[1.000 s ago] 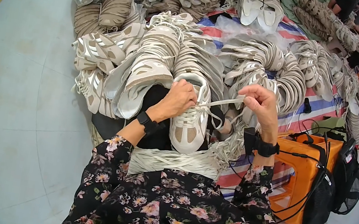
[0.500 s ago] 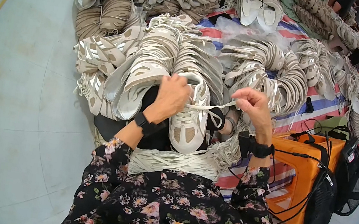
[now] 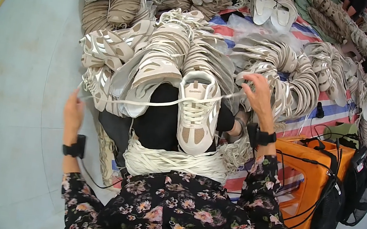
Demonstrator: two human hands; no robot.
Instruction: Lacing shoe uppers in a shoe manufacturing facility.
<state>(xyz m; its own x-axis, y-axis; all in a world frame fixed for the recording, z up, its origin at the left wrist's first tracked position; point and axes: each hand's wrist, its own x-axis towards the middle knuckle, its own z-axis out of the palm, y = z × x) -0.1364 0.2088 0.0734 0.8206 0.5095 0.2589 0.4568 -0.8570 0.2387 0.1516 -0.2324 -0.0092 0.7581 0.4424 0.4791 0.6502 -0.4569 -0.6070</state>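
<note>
A white and beige sneaker [image 3: 195, 134] rests across my lap, toe toward me, with pale laces threaded through its eyelets. A cream shoelace [image 3: 147, 103] is drawn out sideways across the shoe's upper. Its left end is in my left hand [image 3: 73, 110], far out to the left over the floor, fingers closed. My right hand [image 3: 259, 97] pinches the other end, right of the sneaker and a little higher. Beyond the shoe, rows of nested shoe uppers [image 3: 168, 48] lean together. A thick bundle of cream laces [image 3: 171, 164] lies across my lap.
More stacked uppers [image 3: 304, 83] sit on a red, white and blue striped sheet [image 3: 296, 124]. An orange plastic stool [image 3: 304, 180] with a black mesh bag [image 3: 358, 188] and cables stands at the right. Pale tiled floor [image 3: 16, 89] stretches along the left.
My left hand has moved from the shoe's collar far out to the left, pulling the lace long across the shoe. The right hand has shifted slightly upward and keeps its end.
</note>
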